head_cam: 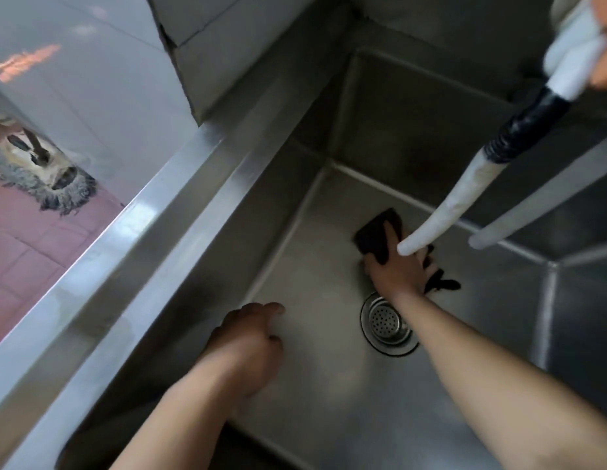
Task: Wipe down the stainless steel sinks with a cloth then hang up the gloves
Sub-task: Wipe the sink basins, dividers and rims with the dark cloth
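I look down into a deep stainless steel sink [315, 385]. My right hand [397, 269] presses a dark cloth [376, 232] flat on the sink floor near the back wall, just beyond the round drain strainer [386, 322]. My left hand [247, 337] hovers over the near left part of the sink floor with its fingers curled loosely and nothing in it. No gloves are in sight.
A white hose [444, 212] with black tape hangs over the sink, its tip right above my right hand; it casts a reflection on the right wall. The sink's broad rim [101, 252] runs along the left. Beyond it a grey mop head [47, 178] lies on red floor tiles.
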Available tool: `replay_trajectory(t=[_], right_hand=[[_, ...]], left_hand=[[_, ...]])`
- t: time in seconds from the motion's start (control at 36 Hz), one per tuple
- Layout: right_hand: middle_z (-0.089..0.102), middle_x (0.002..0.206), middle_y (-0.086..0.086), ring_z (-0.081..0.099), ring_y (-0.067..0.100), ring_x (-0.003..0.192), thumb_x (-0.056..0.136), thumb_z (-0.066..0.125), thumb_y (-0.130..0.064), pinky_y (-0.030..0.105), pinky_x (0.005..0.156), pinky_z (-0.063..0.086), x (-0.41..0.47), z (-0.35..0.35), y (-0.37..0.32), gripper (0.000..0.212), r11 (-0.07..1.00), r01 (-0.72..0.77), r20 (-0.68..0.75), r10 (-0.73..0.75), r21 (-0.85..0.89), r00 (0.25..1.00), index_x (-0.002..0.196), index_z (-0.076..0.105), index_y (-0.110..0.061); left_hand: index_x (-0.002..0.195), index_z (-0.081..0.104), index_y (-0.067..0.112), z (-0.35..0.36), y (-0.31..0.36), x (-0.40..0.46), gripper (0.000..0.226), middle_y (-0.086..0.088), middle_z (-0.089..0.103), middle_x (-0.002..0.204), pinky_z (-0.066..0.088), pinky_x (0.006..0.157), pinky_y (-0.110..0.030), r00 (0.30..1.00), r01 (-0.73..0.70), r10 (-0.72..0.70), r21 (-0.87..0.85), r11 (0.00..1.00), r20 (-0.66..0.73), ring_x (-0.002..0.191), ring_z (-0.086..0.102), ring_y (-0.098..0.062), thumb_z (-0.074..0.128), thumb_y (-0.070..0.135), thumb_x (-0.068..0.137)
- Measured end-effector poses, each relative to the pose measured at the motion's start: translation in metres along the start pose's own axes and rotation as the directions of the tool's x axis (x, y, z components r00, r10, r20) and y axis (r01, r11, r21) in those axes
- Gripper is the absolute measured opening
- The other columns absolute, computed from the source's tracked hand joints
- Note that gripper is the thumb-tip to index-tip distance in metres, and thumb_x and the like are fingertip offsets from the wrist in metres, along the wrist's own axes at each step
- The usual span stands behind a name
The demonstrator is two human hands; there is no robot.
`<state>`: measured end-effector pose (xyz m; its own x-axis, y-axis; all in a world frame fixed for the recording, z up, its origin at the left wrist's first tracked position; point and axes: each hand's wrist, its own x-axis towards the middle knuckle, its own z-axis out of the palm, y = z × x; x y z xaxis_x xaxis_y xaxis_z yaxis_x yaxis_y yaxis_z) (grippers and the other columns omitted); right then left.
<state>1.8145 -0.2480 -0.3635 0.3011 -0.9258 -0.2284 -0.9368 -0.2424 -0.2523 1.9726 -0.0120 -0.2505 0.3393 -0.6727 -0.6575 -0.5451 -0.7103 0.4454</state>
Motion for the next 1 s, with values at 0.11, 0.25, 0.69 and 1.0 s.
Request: replay_trajectory(t=[0.11, 0.25, 0.69, 1.0], right_hand=[[0.023, 0.159, 0.0, 0.017, 0.031, 0.143, 0.08, 0.039, -0.064, 0.059, 0.108, 0.017, -0.059, 0.029, -0.036, 0.079, 0.952, 0.289, 0.106, -0.279, -0.1, 0.954, 0.152, 0.014, -0.043], [0.037, 0.153, 0.002, 0.033, 0.033, 0.137, 0.078, 0.046, -0.065, 0.058, 0.101, 0.026, -0.152, 0.06, -0.063, 0.073, 0.8, 0.599, 0.168, -0.586, -0.039, 0.793, 0.146, 0.033, -0.041], [0.043, 0.152, -0.005, 0.035, 0.023, 0.138, 0.103, 0.036, -0.046, 0.037, 0.108, 0.031, -0.263, -0.025, 0.025, 0.041, 0.926, 0.315, 0.812, -0.344, 0.209, 0.472, 0.14, 0.047, -0.034], [0.063, 0.127, 0.018, 0.056, 0.017, 0.101, 0.102, 0.048, -0.017, 0.022, 0.086, 0.047, -0.297, -0.18, 0.043, 0.035, 0.822, -0.318, 0.855, -0.34, 0.472, 0.391, 0.131, 0.057, 0.002]], left_hand=[[0.145, 0.042, 0.037, -0.004, 0.0, -0.001, 0.058, 0.004, 0.04, 0.153, 0.038, 0.112, -0.034, 0.998, 0.055, -0.056, -0.031, 0.998, -0.01, 0.139, 0.042, -0.019, 0.052, 0.023, 0.09], [0.13, 0.058, 0.027, -0.002, 0.005, -0.003, 0.055, -0.003, 0.062, 0.13, 0.048, 0.1, -0.033, 0.997, 0.057, -0.055, -0.054, 0.997, 0.049, 0.118, 0.058, -0.025, 0.05, 0.025, 0.076], [0.134, 0.056, 0.029, -0.003, 0.008, -0.046, 0.05, -0.005, 0.056, 0.138, 0.041, 0.081, -0.024, 0.986, 0.056, -0.084, -0.186, 0.981, -0.142, 0.113, 0.06, -0.024, 0.051, 0.007, 0.09], [0.12, 0.065, 0.032, 0.006, 0.077, -0.228, 0.041, 0.009, 0.067, 0.119, 0.047, 0.093, -0.015, 0.984, -0.083, 0.02, -0.36, 0.929, -0.175, 0.103, 0.063, 0.004, 0.054, 0.007, 0.09]])
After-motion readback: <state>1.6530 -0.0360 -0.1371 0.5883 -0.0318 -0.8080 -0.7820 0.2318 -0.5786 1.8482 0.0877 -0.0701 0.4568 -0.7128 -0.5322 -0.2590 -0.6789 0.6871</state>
